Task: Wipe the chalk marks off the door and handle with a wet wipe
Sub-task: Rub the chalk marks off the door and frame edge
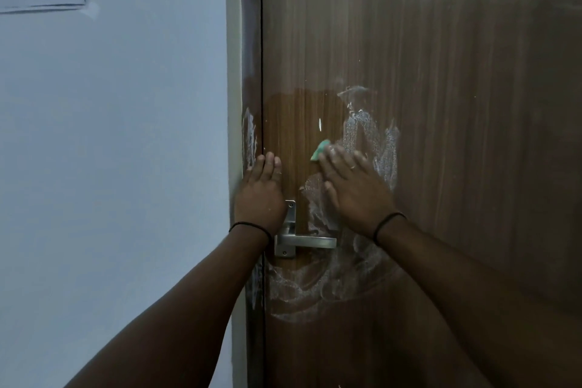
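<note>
Wood-grain brown, the door (441, 104) fills the right of the frame, with chalk marks (371, 135) smeared at centre and below the metal handle (310, 242). At centre the right hand (356, 189) lies flat with fingers straight, pressing a green wet wipe (318, 150) against the door. Left of it, the left hand (261, 189) rests open on the door's edge just above the handle.

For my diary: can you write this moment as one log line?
right hand presses green wipe on door | left hand flat on door | chalk remains
</note>
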Available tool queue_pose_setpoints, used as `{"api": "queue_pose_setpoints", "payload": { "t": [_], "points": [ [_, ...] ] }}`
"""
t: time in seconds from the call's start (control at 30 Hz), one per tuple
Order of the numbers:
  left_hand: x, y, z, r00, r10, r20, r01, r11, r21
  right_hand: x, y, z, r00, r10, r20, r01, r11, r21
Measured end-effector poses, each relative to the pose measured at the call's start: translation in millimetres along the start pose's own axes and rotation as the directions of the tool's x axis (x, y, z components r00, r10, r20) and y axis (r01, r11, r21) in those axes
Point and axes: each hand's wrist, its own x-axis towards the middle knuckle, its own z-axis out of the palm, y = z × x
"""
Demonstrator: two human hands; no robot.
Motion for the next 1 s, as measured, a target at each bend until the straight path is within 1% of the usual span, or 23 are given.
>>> {"api": "queue_pose_setpoints", "payload": {
  "t": [0.07, 0.1, 0.13, 0.2, 0.23, 0.27, 0.3, 0.33, 0.37, 0.4, 0.43, 0.47, 0.53, 0.57, 0.6, 0.7, 0.73, 0.8, 0.87, 0.9, 0.93, 1.0],
  "points": [
    [-0.5, 1.0, 0.9, 1.000, -0.004, 0.006, 0.004, 1.000, 0.005, 11.8, -3.9, -4.1, 0.992, 0.118, -0.044, -0.116, 0.992, 0.043],
    [-0.8, 1.9, 1.1, 1.000, -0.010, 0.011, 0.010, 1.000, 0.002, 16.0, -13.9, -4.6, 0.993, 0.115, -0.041, -0.112, 0.991, 0.072],
    [-1.4, 2.8, 1.3, 1.000, -0.016, 0.011, 0.016, 1.000, -0.002, 14.9, -24.5, -1.8, 0.998, 0.068, -0.013, -0.067, 0.994, 0.085],
    [-2.6, 3.3, 1.2, 1.000, -0.018, 0.003, 0.018, 1.000, -0.002, -1.9, -32.1, 7.0, 0.994, -0.093, 0.049, 0.090, 0.994, 0.063],
    [-2.9, 2.6, 0.6, 1.000, -0.013, 0.005, 0.013, 1.000, 0.000, -13.4, -25.6, 7.6, 0.988, -0.132, 0.085, 0.128, 0.991, 0.046],
    [-3.5, 1.7, 0.1, 1.000, -0.007, 0.012, 0.007, 1.000, 0.003, -20.3, -14.5, 6.9, 0.988, -0.120, 0.094, 0.117, 0.993, 0.033],
    [-4.2, 0.7, -0.1, 1.000, -0.001, 0.016, 0.001, 1.000, 0.006, -20.8, -4.6, 5.1, 0.996, -0.063, 0.071, 0.060, 0.998, 0.030],
    [-4.9, 0.5, -0.2, 1.000, 0.002, 0.018, -0.002, 1.000, 0.006, -16.2, 2.7, 1.2, 0.999, 0.027, 0.041, -0.028, 0.999, 0.035],
    [-5.0, 0.7, -0.2, 1.000, 0.003, 0.019, -0.003, 1.000, 0.002, -7.2, 5.4, -2.7, 0.994, 0.109, 0.014, -0.110, 0.993, 0.054],
    [-5.0, 1.8, 0.0, 1.000, 0.004, 0.024, -0.004, 1.000, -0.002, 1.7, 0.8, -6.8, 0.988, 0.157, 0.003, -0.157, 0.984, 0.090],
    [-4.8, 2.7, 0.2, 1.000, 0.002, 0.028, -0.002, 1.000, -0.006, 8.0, -9.0, -9.2, 0.989, 0.151, 0.007, -0.151, 0.982, 0.116],
    [-5.4, 3.6, 0.3, 1.000, -0.005, 0.029, 0.005, 1.000, -0.012, 8.2, -19.5, -7.6, 0.995, 0.094, 0.026, -0.096, 0.988, 0.121],
    [-7.7, 4.4, 0.3, 0.999, -0.014, 0.030, 0.015, 1.000, -0.025, -9.4, -31.5, 1.6, 0.994, -0.080, 0.079, 0.073, 0.993, 0.088],
    [-9.3, 4.2, 0.3, 0.999, -0.012, 0.036, 0.013, 1.000, -0.028, -22.0, -28.0, 3.8, 0.987, -0.120, 0.110, 0.112, 0.991, 0.076],
    [-11.0, 4.0, 0.5, 0.999, -0.006, 0.047, 0.007, 1.000, -0.027, -30.4, -19.7, 4.7, 0.987, -0.103, 0.126, 0.095, 0.993, 0.068],
    [-17.5, 3.2, 2.4, 0.998, 0.005, 0.066, -0.004, 1.000, -0.016, -27.2, -11.1, 2.1, 0.993, 0.085, 0.077, -0.091, 0.993, 0.078],
    [-19.4, 3.6, 3.2, 0.997, 0.004, 0.073, -0.003, 1.000, -0.016, -23.5, -20.1, 0.5, 0.993, 0.078, 0.089, -0.086, 0.991, 0.099],
    [-21.8, 4.2, 4.8, 0.997, -0.006, 0.071, 0.008, 1.000, -0.026, -24.1, -40.7, 4.4, 0.989, -0.051, 0.138, 0.033, 0.991, 0.130],
    [-22.7, 5.0, 5.1, 0.998, -0.015, 0.064, 0.017, 0.999, -0.032, -35.2, -42.7, 7.8, 0.970, -0.168, 0.174, 0.149, 0.982, 0.115],
    [-22.7, 4.8, 4.9, 0.998, -0.013, 0.063, 0.014, 0.999, -0.028, -39.5, -34.6, 6.4, 0.968, -0.173, 0.183, 0.158, 0.983, 0.098],
    [-22.8, 4.6, 4.7, 0.998, -0.006, 0.066, 0.007, 1.000, -0.024, -40.2, -25.8, 5.8, 0.974, -0.145, 0.172, 0.133, 0.988, 0.080],
    [-25.4, 3.0, 4.6, 0.997, 0.004, 0.083, -0.003, 1.000, -0.014, -35.8, -20.4, 4.2, 0.991, -0.035, 0.128, 0.028, 0.998, 0.060]
  ]
}}
